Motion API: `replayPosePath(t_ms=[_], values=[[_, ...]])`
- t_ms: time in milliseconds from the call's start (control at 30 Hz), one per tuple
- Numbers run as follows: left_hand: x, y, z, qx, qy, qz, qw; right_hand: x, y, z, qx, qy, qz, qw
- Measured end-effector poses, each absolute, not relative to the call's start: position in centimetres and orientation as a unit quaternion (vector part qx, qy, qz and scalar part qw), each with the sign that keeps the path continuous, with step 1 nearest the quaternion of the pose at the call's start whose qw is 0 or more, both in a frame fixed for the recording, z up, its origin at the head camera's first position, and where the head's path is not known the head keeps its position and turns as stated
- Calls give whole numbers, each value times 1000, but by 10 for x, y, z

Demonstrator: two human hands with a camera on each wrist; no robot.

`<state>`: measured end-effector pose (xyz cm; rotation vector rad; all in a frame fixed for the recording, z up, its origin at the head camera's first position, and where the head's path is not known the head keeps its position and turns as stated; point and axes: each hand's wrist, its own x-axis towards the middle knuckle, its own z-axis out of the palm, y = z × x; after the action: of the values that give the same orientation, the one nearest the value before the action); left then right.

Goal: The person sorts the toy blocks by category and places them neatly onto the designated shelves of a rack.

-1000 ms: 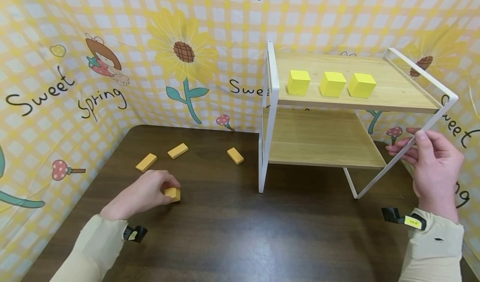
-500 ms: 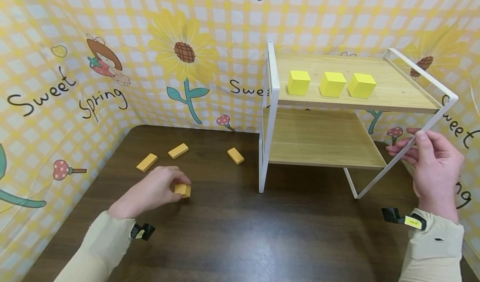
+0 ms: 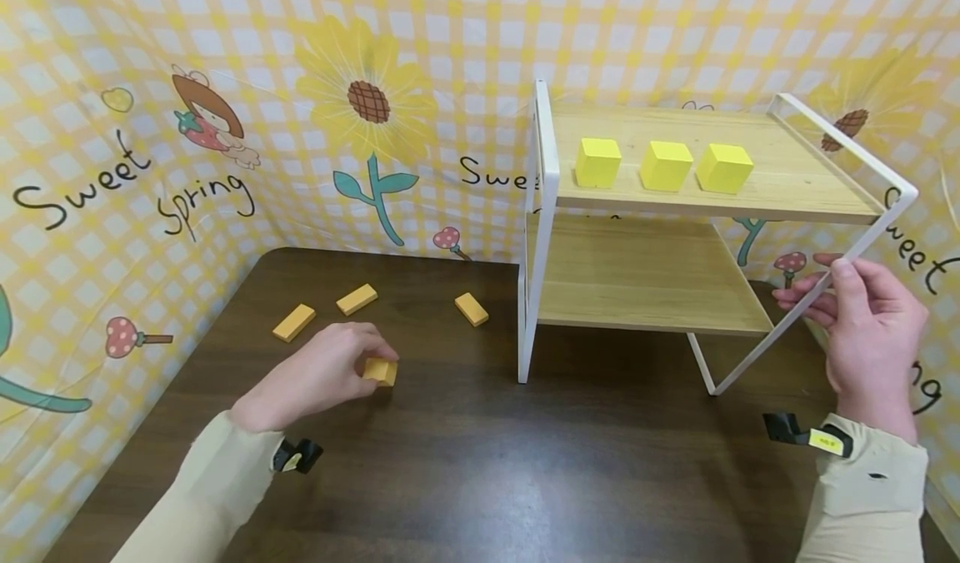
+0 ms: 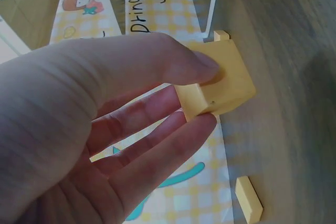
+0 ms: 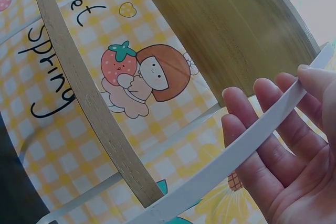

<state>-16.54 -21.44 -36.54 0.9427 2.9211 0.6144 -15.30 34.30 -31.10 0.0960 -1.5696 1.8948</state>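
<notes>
My left hand (image 3: 318, 376) pinches a pale orange wooden block (image 3: 381, 371) low over the left part of the table. In the left wrist view the thumb lies across the broad face of the block (image 4: 233, 74), with fingertips under its other side. My right hand (image 3: 876, 334) holds the right white metal leg (image 3: 750, 356) of a two-tier shelf, thumb in front and fingers behind. The right wrist view shows this leg (image 5: 220, 166) crossing the fingers. Three yellow cubes (image 3: 666, 166) stand in a row on the upper wooden board (image 3: 806, 167).
Three flat orange blocks (image 3: 294, 322) lie apart on the dark table (image 3: 465, 463), toward its back left. The lower board (image 3: 645, 271) of the shelf sits above the tabletop. Checked cloth (image 3: 450, 63) hangs behind and at both sides.
My left hand has moved right and slightly away from me, carrying the block with it. The right hand, the shelf and the cubes have stayed in place.
</notes>
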Motion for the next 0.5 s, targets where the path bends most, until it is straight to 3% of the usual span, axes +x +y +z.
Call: replayPosePath(t_ms=[500], values=[[-173, -185, -346, 342, 918, 199, -5, -153, 342, -311, 48, -596, 728, 336]])
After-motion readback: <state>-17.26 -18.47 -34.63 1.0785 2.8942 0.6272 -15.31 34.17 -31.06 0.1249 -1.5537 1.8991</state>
